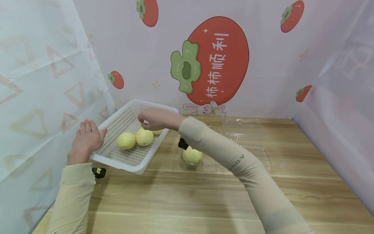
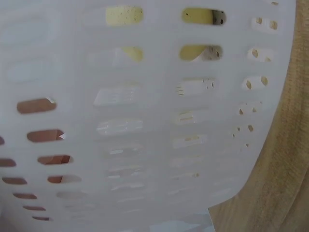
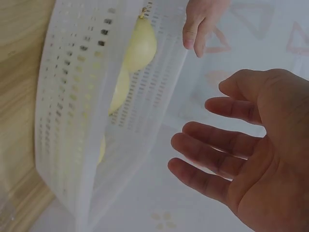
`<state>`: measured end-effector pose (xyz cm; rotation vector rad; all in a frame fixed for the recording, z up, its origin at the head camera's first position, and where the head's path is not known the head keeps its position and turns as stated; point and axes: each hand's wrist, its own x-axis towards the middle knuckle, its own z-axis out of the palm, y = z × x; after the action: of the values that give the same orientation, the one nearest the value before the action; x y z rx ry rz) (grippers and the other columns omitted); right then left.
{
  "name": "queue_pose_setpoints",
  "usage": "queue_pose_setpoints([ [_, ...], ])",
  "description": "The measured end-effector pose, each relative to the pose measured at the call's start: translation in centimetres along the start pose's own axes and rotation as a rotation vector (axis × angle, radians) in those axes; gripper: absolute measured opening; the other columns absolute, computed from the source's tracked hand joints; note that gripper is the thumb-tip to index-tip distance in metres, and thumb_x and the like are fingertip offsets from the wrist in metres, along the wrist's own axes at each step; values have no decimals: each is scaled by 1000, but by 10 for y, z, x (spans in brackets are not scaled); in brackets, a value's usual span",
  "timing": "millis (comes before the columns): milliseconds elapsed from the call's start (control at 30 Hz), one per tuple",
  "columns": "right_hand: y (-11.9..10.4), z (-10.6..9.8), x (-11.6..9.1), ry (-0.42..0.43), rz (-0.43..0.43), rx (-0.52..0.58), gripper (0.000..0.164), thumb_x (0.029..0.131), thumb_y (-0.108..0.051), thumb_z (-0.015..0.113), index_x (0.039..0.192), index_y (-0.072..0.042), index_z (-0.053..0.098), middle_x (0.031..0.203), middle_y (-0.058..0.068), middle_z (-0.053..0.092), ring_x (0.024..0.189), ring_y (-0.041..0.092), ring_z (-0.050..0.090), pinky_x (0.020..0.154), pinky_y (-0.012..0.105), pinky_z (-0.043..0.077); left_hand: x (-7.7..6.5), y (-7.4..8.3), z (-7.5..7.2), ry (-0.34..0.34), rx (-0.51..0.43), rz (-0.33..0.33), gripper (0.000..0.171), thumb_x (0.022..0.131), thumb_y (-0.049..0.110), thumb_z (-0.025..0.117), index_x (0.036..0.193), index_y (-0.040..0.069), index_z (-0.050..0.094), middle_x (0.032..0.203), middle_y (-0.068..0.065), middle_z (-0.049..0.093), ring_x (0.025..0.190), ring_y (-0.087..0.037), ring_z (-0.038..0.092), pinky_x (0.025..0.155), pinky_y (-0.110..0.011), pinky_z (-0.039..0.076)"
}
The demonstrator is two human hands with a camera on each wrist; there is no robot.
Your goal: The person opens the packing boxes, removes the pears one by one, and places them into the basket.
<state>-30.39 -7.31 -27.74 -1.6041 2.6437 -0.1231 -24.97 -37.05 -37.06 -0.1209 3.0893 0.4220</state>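
A white slatted plastic basket [image 1: 140,167] holds several pale yellow pears [image 1: 126,141]. At the basket's left rim my left hand [image 1: 87,138] lies with fingers straight. My right hand [image 1: 157,119] hovers above the far right part of the basket. The right wrist view shows this hand [image 3: 241,140] with relaxed, slightly bent fingers, nothing in them, and pears [image 3: 141,46] beyond. The left wrist view looks closely at the basket's wall [image 2: 154,111], with yellow fruit showing through its slots. Right of the basket, another pear [image 1: 193,156] sits in clear plastic packaging, partly hidden by the right sleeve.
Clear plastic trays [image 1: 245,126] lie toward the back of the wooden table [image 1: 181,201], partly behind the right forearm. A printed cloth [image 1: 268,65] stands behind the table, with more cloth along the left and right sides.
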Motion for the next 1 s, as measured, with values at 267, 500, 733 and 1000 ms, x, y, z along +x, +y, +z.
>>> queue_pose_setpoints([
  [267, 14, 0, -41, -39, 21, -47, 24, 100, -19, 52, 114, -6, 66, 113, 7, 70, 95, 18, 62, 88, 32, 52, -1, 0, -1, -4, 14, 5, 88, 102, 55, 8, 144, -16, -20, 149, -40, -25, 140, -56, -21, 116, -68, -6],
  [500, 19, 4, -66, -44, 14, -76, 22, 99, -19, 54, 113, -6, 66, 108, 7, 69, 94, 18, 60, 85, 33, 52, -3, 1, 0, 3, 9, 2, 89, 101, 57, 7, 144, -16, -21, 148, -39, -27, 140, -56, -23, 116, -68, -9],
  [733, 21, 16, -86, 35, -18, -91, 26, 99, -20, 55, 119, -8, 65, 108, 9, 66, 92, 21, 61, 81, 34, 53, -5, 0, -2, 5, 13, 1, 89, 102, 57, 8, 144, -16, -20, 148, -40, -25, 140, -56, -22, 116, -68, -9],
  [1000, 28, 39, -116, 82, 71, -13, 45, 101, -30, 54, 143, -14, 49, 144, 10, 51, 131, 28, 47, 107, 43, 45, -5, 1, -1, 17, 21, 3, 90, 101, 58, 7, 144, -16, -20, 149, -40, -25, 140, -56, -22, 115, -68, -10],
])
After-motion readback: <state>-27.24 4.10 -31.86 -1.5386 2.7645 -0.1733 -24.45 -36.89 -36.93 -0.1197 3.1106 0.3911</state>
